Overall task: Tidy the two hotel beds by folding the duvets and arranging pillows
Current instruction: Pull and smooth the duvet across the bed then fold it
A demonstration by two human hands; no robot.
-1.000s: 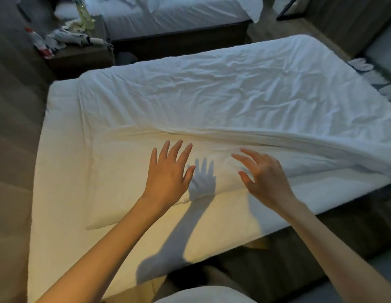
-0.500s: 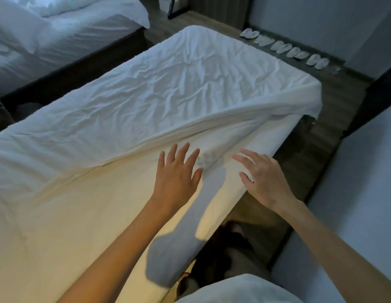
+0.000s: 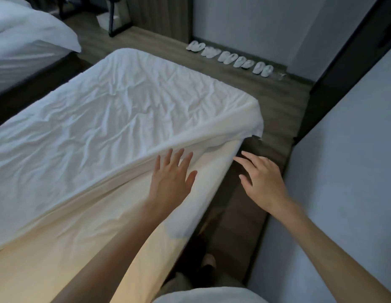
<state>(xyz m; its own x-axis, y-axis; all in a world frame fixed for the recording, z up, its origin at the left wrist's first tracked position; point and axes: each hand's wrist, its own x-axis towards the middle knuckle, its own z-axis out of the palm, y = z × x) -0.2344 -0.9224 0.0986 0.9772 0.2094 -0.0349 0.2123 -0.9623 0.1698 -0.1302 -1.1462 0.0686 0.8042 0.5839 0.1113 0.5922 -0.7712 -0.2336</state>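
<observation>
Currently the left hand [image 3: 171, 178] and right hand [image 3: 263, 179] are spread, holding nothing. If they miss the duvet [image 3: 124, 114] edge at centre frame, its overhanging right corner could slip to the floor [image 3: 275, 101].

White slippers [image 3: 228, 57] in a row on the wooden floor [image 3: 277, 101], perhaps five pairs.

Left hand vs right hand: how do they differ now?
The left hand is over the bed sheet, fingertips at the duvet edge; the right hand is off the bed, over the floor. Left fingers are straight and spread; right fingers bend slightly. Both are open, holding nothing.
</observation>
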